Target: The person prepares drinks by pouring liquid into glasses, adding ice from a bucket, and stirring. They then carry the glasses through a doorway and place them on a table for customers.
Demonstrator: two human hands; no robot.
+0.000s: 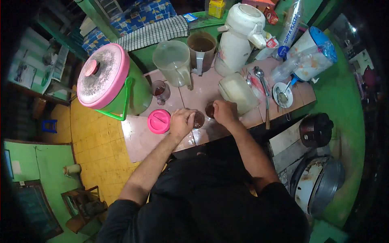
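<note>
My left hand [182, 123] is closed around the side of a glass [198, 120] with dark contents, near the front edge of the tiled counter [139, 141]. Just right of it, my right hand [226, 111] grips a second glass [210, 109] of dark liquid; its fingers partly hide the rim. A bright pink round lid [159, 121] lies beside my left hand. Behind it stands a glass mug [161, 91] with some reddish-brown liquid. A pale plastic container [238, 94] sits just beyond my right hand.
At the left stands a green drink cooler [139, 95] with a pink lid. Along the back are a clear pitcher [172, 60], a metal jug [201, 50] and a white thermos [235, 44]. A long spoon [263, 87] and a bowl with a strainer [283, 95] lie at the right.
</note>
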